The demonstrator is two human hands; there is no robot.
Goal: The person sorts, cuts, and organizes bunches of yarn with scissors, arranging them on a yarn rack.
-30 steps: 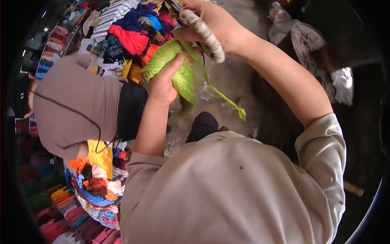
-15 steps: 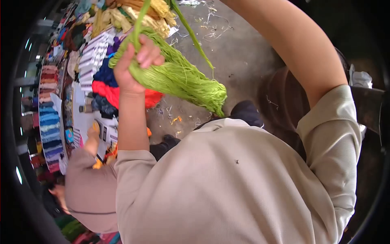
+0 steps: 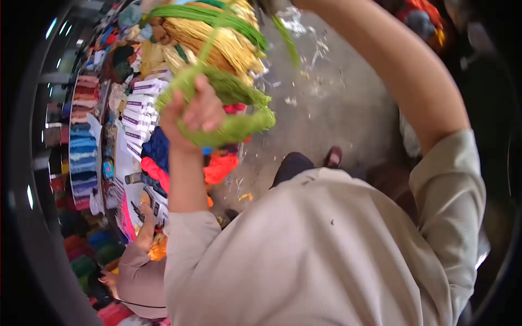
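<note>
My left hand (image 3: 191, 115) is raised and closed around a bundle of light green yarn (image 3: 234, 108), whose two folded ends stick out to the right. A thin green strand (image 3: 287, 38) runs from the bundle up toward the top edge. My right arm (image 3: 397, 65) reaches up across the frame; its hand is cut off by the top edge and hidden.
Yellow and green yarn hanks (image 3: 217, 32) lie beyond the hand. Blue, red and orange yarn (image 3: 179, 163) and white boxes (image 3: 138, 106) sit at the left. Another person in a beige top (image 3: 142, 271) crouches at lower left. Concrete floor (image 3: 337, 103) with yarn scraps lies ahead.
My left hand stays shut on the green yarn; the long hanging bundle is now bunched shorter near the hand. The view has shifted, and the other person has moved lower left.
</note>
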